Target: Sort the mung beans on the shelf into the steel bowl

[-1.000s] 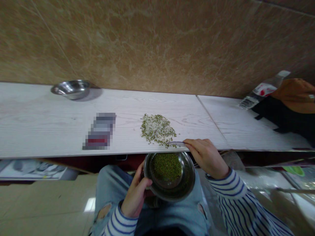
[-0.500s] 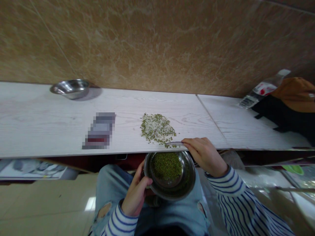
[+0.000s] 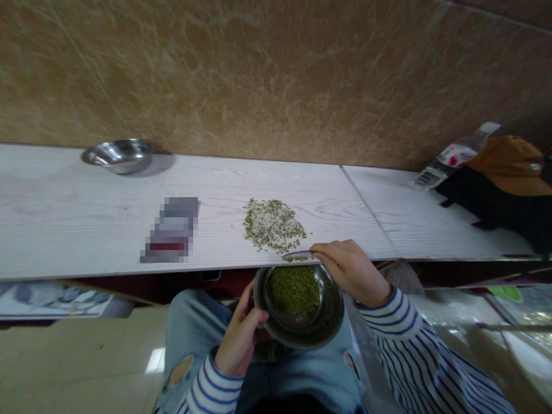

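Note:
My left hand (image 3: 242,336) grips the rim of a steel bowl (image 3: 302,339), which is tilted below the counter's front edge. Green mung beans (image 3: 295,289) lie inside the bowl. Between the fingers of my right hand (image 3: 351,270) is a thin, see-through piece with a curved edge (image 3: 299,254), its exact kind unclear. It rests at the counter's edge just above the bowl, and a few beans show at it. Behind it, a flat pile of white rice-like grains mixed with green beans (image 3: 273,224) is spread on the white counter (image 3: 219,230).
An item blurred by pixels (image 3: 170,230) lies left of the pile. A second steel bowl (image 3: 118,156) stands by the wall. At the right are a plastic bottle (image 3: 452,156), a brown cap (image 3: 511,164) and black cloth (image 3: 487,201). Below the counter at left is a drawer (image 3: 60,299).
My right hand has moved slightly left along the counter's edge with the thin piece. The bowl stays in my left hand, and the view has shifted a little.

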Tool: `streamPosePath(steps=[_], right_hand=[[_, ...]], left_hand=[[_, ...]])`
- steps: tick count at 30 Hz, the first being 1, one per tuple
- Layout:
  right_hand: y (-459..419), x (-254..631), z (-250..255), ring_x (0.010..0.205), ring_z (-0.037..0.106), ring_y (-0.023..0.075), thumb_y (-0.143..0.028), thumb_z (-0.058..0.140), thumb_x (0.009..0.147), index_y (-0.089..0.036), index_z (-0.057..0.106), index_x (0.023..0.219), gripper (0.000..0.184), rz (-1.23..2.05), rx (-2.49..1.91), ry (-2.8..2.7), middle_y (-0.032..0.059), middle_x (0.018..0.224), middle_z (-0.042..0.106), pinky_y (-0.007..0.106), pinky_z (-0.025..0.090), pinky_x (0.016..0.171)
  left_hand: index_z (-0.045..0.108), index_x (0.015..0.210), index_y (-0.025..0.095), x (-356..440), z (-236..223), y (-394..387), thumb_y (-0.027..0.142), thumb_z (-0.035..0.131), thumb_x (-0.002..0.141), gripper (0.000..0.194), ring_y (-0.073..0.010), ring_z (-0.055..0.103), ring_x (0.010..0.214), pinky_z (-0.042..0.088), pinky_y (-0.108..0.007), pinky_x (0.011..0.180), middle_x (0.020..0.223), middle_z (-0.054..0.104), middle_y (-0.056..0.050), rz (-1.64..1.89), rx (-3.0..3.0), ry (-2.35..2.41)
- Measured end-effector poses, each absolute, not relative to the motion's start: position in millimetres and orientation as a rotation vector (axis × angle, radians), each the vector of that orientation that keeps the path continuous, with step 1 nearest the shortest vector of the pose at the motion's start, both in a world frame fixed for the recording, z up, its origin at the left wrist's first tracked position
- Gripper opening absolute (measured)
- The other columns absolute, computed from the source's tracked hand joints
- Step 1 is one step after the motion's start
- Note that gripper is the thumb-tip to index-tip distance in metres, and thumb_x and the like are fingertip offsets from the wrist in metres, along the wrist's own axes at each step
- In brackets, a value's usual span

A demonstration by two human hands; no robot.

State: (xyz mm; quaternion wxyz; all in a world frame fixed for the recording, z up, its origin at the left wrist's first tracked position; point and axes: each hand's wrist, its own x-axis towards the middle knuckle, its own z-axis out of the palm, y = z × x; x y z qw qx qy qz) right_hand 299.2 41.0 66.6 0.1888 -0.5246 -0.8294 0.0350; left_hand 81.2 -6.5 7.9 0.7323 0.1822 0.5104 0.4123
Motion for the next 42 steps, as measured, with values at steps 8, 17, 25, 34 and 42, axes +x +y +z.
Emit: streamPosePath(steps=[8,17,25,34,42], right_hand=[[31,294,68,0.082,0.060,0.0133,-0.020,0.043,0.090,-0.021,0.058,0.105,0.021,0.078,-1.449,-2.353,0.0028,0.091,0.067,0.030,0.037,0.075],[22,308,64,0.082,0.061,0.0137,-0.024,0.044,0.091,-0.021,0.057,0.105,0.019,0.001,-1.501,-2.267,0.0017,0.092,0.068,0.031,0.039,0.076],[20,319,61,0.083,0.062,0.0155,-0.027,0.045,0.090,-0.021,0.057,0.104,0.020,-0.096,-1.548,-2.168,0.0031,0.094,0.068,0.031,0.045,0.075],[24,305,61,0.080,0.062,0.0153,-0.026,0.044,0.090,-0.018,0.057,0.104,0.021,-0.138,-1.489,-2.215,0.0050,0.091,0.068,0.031,0.044,0.074],[42,264,64,0.078,0.060,0.0140,-0.025,0.043,0.091,-0.019,0.058,0.105,0.022,-0.022,-1.398,-2.314,0.0037,0.086,0.068,0.030,0.040,0.074]], left_hand=[[0.041,0.131,0.030,83,5,-5,0.014,0.053,0.062,0.072,-0.0144,0.055,0.065,0.044,-0.026,0.054,0.102,0.062,-0.002,0.895,0.414,1.128],[0.043,0.130,0.028,78,-2,-6,0.013,0.053,0.061,0.071,-0.0159,0.055,0.071,0.044,-0.025,0.053,0.102,0.061,-0.003,0.936,0.380,1.147],[0.040,0.132,0.028,76,-16,-19,0.012,0.056,0.061,0.075,-0.0163,0.055,0.077,0.046,-0.026,0.059,0.103,0.061,-0.003,0.928,0.350,1.090],[0.044,0.130,0.027,64,-16,-20,0.015,0.056,0.060,0.072,-0.0152,0.053,0.072,0.045,-0.027,0.056,0.111,0.059,-0.005,0.963,0.341,1.181],[0.040,0.132,0.028,62,-15,-20,0.016,0.055,0.060,0.075,-0.0152,0.052,0.069,0.045,-0.028,0.055,0.103,0.060,-0.003,0.961,0.334,1.186]])
